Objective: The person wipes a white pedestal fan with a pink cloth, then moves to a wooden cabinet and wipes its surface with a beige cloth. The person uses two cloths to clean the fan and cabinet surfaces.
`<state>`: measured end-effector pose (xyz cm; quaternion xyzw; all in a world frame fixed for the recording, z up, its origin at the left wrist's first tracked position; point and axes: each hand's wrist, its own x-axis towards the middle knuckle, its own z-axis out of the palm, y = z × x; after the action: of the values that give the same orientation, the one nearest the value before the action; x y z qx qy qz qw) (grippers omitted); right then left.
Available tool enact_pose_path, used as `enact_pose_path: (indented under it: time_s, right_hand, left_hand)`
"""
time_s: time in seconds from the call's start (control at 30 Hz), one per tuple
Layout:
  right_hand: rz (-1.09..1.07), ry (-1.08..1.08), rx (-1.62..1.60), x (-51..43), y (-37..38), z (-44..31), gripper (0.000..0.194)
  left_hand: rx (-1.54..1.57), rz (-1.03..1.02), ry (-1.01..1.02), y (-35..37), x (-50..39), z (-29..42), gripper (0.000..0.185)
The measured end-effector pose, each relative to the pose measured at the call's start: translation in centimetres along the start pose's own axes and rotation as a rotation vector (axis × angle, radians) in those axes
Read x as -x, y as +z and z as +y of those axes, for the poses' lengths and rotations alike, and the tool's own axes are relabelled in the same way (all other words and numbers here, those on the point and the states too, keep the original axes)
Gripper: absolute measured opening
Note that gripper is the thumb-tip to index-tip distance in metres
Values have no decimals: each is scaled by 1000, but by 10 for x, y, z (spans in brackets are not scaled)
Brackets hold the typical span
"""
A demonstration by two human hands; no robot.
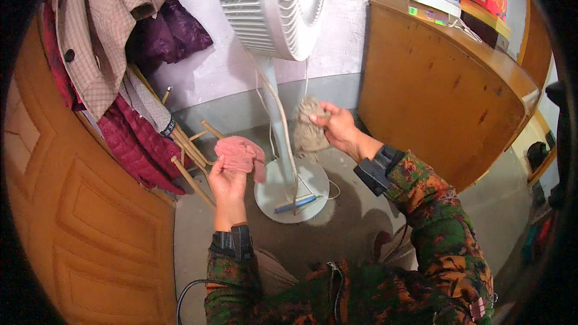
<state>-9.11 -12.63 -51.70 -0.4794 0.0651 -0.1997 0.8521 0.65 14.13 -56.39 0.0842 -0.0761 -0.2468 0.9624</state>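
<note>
My left hand grips a folded pink cloth, held up to the left of the fan's pole. A crumpled grey-brown cloth hangs from my right hand, pinched between the thumb and fingers. Between and beyond my hands stands a white pedestal fan, its slatted head above them. The fan's round base is on the floor. On the base lies a blue-handled tool, whose kind I cannot tell. A pale cord runs down along the pole.
A wooden cabinet stands at the right, with boxes on top. Coats hang at the left over a stool or rack with wooden legs. A brown panelled door fills the lower left. Behind the fan is a wall.
</note>
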Motion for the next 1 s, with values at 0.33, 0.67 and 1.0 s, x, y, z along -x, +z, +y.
enact_pose_path:
  time_s: [0.33, 0.67, 1.0]
  right_hand:
    - [210, -623, 709, -130, 85, 8, 38]
    - [-60, -303, 111, -113, -10, 143, 52]
    - [82, -665, 509, -122, 22, 89, 55]
  left_hand:
    - [-89, 29, -53, -41, -12, 29, 52]
    - [-141, -103, -44, -26, -7, 34, 42]
    - [-307, -126, -66, -24, -6, 34, 52]
